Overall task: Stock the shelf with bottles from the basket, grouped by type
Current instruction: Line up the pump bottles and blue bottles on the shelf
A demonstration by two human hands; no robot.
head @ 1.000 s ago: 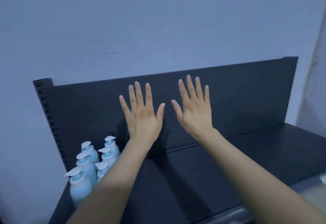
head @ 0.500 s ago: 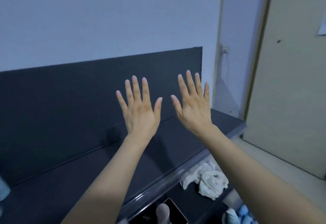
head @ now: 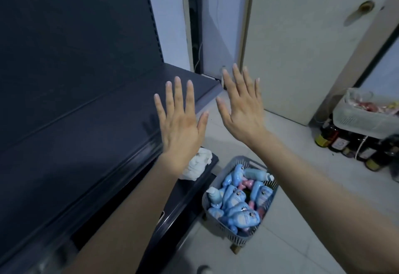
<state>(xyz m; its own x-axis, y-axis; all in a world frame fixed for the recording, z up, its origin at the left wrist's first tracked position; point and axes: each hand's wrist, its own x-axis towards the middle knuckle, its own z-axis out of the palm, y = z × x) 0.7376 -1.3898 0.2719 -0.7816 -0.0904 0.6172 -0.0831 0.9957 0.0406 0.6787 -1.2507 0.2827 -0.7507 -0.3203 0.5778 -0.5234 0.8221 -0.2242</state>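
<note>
The view has been swung to the basket (head: 243,161) of bottles (head: 235,200) on the floor (head: 302,187) beside the shelf (head: 86,144), left hand (head: 179,126) and right hand (head: 241,109) kept spread, each grip empty, so fetching is judged next.

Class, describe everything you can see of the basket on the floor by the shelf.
The basket is grey and looks like plastic, with slotted walls and a solid rim. It stands upright on short feet on the pale tiled floor, close beside the dark lower shelf. It is piled with bottles lying on their sides, mostly light blue, some pink. Neither the left hand nor the right hand touches it.
</note>
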